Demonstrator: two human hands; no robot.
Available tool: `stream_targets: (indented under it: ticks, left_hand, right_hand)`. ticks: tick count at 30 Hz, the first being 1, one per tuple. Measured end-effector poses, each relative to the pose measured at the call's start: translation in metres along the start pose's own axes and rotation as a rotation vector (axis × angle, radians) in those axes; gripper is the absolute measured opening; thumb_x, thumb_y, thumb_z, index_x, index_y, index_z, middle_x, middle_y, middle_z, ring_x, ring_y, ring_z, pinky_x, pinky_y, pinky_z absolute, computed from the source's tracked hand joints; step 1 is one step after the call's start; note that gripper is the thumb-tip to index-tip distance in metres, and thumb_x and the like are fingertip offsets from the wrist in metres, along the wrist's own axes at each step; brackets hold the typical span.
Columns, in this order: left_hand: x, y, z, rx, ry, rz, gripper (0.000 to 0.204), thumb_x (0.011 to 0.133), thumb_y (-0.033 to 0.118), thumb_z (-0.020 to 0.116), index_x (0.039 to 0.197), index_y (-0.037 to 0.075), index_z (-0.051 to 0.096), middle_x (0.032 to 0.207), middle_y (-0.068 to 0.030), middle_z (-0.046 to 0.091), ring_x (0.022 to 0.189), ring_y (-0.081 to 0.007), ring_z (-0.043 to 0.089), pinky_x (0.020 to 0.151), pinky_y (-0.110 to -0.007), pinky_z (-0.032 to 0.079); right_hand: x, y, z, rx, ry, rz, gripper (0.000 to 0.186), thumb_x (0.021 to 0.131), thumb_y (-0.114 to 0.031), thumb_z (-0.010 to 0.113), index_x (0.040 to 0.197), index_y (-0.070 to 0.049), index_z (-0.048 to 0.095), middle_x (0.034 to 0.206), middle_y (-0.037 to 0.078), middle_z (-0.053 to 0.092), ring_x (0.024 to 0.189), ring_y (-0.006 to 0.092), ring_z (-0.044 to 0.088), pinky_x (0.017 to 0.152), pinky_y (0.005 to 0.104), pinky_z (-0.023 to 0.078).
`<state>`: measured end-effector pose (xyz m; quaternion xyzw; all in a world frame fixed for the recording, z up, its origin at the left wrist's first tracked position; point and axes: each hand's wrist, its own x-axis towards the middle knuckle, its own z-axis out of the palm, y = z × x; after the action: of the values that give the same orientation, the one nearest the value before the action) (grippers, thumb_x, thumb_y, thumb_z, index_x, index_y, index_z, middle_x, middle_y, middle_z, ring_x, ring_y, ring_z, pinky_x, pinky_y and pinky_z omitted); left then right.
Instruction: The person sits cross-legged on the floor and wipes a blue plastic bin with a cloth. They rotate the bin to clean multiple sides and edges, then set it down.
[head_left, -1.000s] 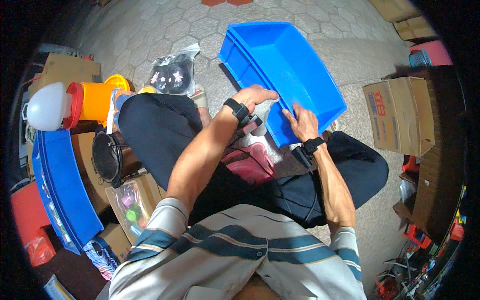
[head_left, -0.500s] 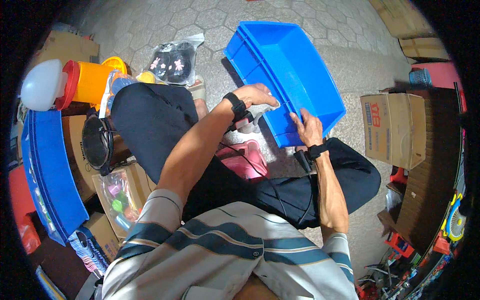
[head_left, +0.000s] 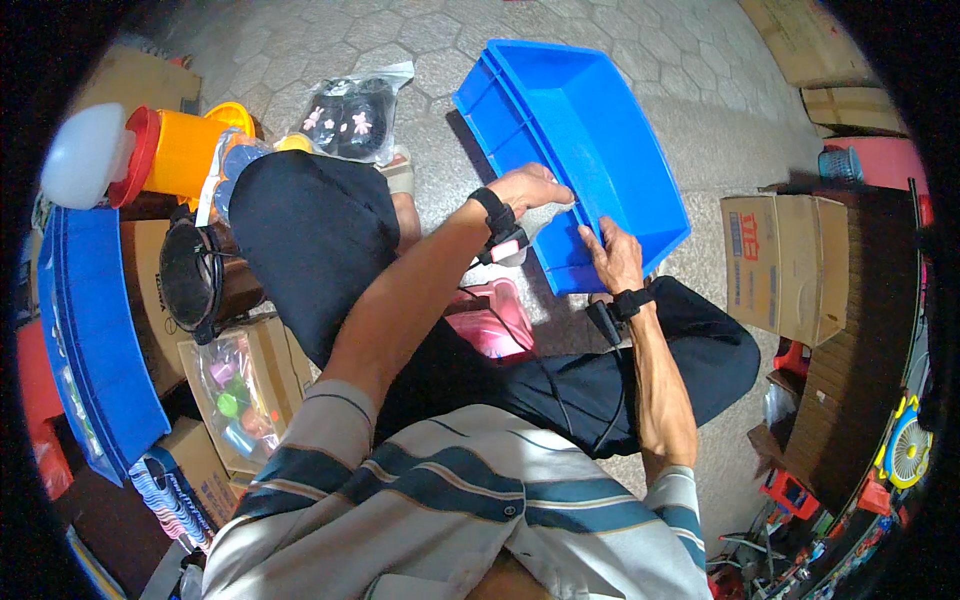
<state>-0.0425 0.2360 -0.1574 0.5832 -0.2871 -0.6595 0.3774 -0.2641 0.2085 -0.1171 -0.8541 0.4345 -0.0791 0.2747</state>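
Observation:
A blue plastic bin (head_left: 625, 120) is tilted on its side in front of me, its hollow turned up and to the right. My right hand (head_left: 615, 256) is closed over the bin's near rim, fingers on the inside. My left hand (head_left: 535, 188) pinches a greyish cloth (head_left: 545, 214) against the bin's outer left side, close to the rim. Part of the cloth hangs beneath that hand, and the fingertips are partly hidden. Between my legs sits a pink plastic container (head_left: 492, 322), its lower part covered by my trousers.
A clear bag of black slippers (head_left: 350, 120) lies ahead on the left. Beside my left knee are an orange container (head_left: 185, 155), a dark pot (head_left: 190, 280) and a long blue bin (head_left: 100, 340). A cardboard box (head_left: 780, 260) stands right of my right knee.
My left hand has slid slightly right and up along the bin's side with the cloth. My right hand keeps its hold on the rim, and the bin has barely shifted.

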Motion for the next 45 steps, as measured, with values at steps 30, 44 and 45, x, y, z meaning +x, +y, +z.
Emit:
stream_targets:
  ticks: [30, 44, 45]
  left_hand:
    - [-0.039, 0.011, -0.005, -0.149, 0.05, 0.202, 0.031, 0.088, 0.026, 0.075, 0.098, -0.002, 0.068, 0.087, -0.0095, 0.069, 0.074, -0.0174, 0.065, 0.064, -0.031, 0.05]
    - [-0.036, 0.032, -0.014, 0.137, 0.219, 0.281, 0.031, 0.09, 0.021, 0.064, 0.113, 0.001, 0.068, 0.098, -0.0134, 0.071, 0.09, -0.021, 0.066, 0.078, -0.036, 0.052]
    - [-0.037, 0.036, -0.014, 0.134, 0.225, 0.285, 0.028, 0.091, 0.019, 0.064, 0.113, 0.002, 0.068, 0.097, -0.0132, 0.071, 0.093, -0.0218, 0.065, 0.08, -0.038, 0.052]
  right_hand:
    - [0.018, 0.0, -0.029, 0.163, 0.009, 0.056, 0.044, 0.097, -0.036, 0.07, 0.079, 0.001, 0.054, 0.063, 0.005, 0.042, 0.064, 0.0114, 0.038, 0.055, 0.0358, 0.034]
    - [0.017, 0.009, -0.031, 0.115, -0.004, 0.043, 0.046, 0.097, -0.039, 0.069, 0.079, 0.0, 0.051, 0.064, 0.006, 0.044, 0.063, 0.0141, 0.04, 0.056, 0.0375, 0.035]
    - [0.017, 0.009, -0.032, 0.129, 0.0, 0.032, 0.047, 0.097, -0.039, 0.069, 0.079, 0.0, 0.051, 0.065, 0.006, 0.043, 0.063, 0.014, 0.04, 0.056, 0.0373, 0.035]
